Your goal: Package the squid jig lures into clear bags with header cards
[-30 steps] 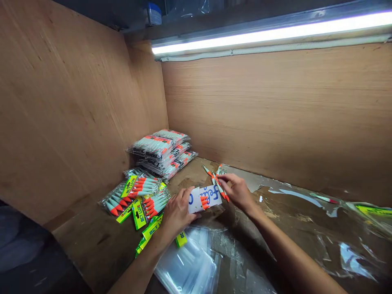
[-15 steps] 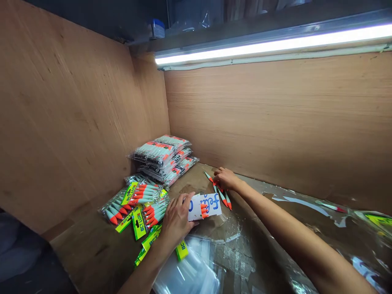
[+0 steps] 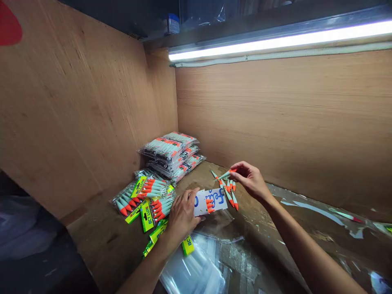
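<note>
My left hand grips the left end of a white card with blue writing; the orange tips of several lures show against it. Pinched in the fingers of my right hand is one pale green and orange lure, raised over a small group of loose lures on the bench. Just left of my left hand lie bagged lures with yellow-green labels. My left palm and the card's near end hide each other in part.
Stacked clear packs of lures stand in the back corner. Clear plastic bags lie at the front, beside a yellow-green label. Wooden walls close off the left and back, under a lit tube. Plastic scraps lie at right.
My right hand has risen from the loose lures and moved right, now with one lure in its fingers. My left hand still holds the card. The whole view has shifted slightly.
</note>
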Tool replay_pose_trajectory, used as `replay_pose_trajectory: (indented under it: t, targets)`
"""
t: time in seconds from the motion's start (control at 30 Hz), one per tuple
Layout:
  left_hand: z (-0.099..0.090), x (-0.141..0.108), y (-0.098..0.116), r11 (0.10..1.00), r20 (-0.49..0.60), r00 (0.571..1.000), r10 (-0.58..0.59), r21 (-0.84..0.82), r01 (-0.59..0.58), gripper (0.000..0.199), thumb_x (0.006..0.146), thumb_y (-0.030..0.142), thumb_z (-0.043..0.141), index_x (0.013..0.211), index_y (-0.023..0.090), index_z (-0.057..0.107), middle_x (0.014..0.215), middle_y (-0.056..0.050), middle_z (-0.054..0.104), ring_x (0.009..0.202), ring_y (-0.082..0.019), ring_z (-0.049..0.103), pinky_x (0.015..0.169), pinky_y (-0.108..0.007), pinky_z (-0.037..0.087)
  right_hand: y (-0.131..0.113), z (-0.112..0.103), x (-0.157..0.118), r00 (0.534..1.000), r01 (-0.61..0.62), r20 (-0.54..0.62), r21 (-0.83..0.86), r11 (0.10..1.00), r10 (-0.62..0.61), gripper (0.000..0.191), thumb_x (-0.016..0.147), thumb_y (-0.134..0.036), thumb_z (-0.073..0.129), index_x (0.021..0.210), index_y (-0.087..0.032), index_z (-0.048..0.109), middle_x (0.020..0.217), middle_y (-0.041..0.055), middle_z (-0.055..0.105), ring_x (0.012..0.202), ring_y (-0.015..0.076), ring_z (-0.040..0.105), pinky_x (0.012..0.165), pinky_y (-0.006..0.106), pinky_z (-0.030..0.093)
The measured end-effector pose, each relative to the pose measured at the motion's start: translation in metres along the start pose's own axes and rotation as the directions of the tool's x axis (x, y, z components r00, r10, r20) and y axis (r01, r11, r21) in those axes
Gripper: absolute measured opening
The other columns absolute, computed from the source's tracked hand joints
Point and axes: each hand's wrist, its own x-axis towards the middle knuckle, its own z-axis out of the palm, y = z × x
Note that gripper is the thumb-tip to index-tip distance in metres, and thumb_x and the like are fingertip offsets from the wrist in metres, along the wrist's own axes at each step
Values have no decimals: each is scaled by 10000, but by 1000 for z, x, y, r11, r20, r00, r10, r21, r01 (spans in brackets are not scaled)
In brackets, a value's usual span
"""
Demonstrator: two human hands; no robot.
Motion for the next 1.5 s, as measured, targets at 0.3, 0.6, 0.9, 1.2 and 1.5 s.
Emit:
replay_pose_trajectory:
  t: [0.3,0.6,0.9,1.2,1.5]
  targets:
    - [1,0,6,992,-10,995,100,-70,-100,841,638,165,735,1391,314,390,1256,-46,529,1120,-268,548,957,-372,419,-23,55,-35,933,340,313,-613,714,-175,111,915,-257,624,916,-240,734,849,54,710,881,202,566,842,342,419]
    - [-1,0,0,1000,-3,1000,17,-21,-17,852,654,278,804,1391,323,380,1249,-38,539,1108,-256,560,920,-342,410,3,41,17,962,134,268,-644,753,58,292,978,-360,492,1114,-259,729,1073,58,733,1005,196,612,872,296,420]
    - [0,1,-5,999,-25,999,-23,26,23,932,603,275,864,1394,327,375,1270,-42,535,1138,-261,545,955,-345,375,68,74,68,948,-229,-47,-790,569,315,196,769,-253,709,864,-91,765,1095,237,698,1176,340,518,986,398,337]
    - [-1,-1,-8,999,-31,999,-44,-4,44,929,621,277,850,1408,327,358,1273,-49,527,1139,-264,545,945,-334,384,32,48,74,969,-190,23,-572,798,247,390,981,-358,379,1158,-118,631,959,103,734,780,174,645,682,260,459]
    - [6,-4,-5,999,-6,999,-32,-12,32,912,651,304,813,1429,307,337,1261,-60,520,1126,-268,554,925,-336,410,-28,11,-17,953,153,287,-737,658,100,120,894,-245,601,888,-262,720,832,4,712,751,158,598,602,242,322]
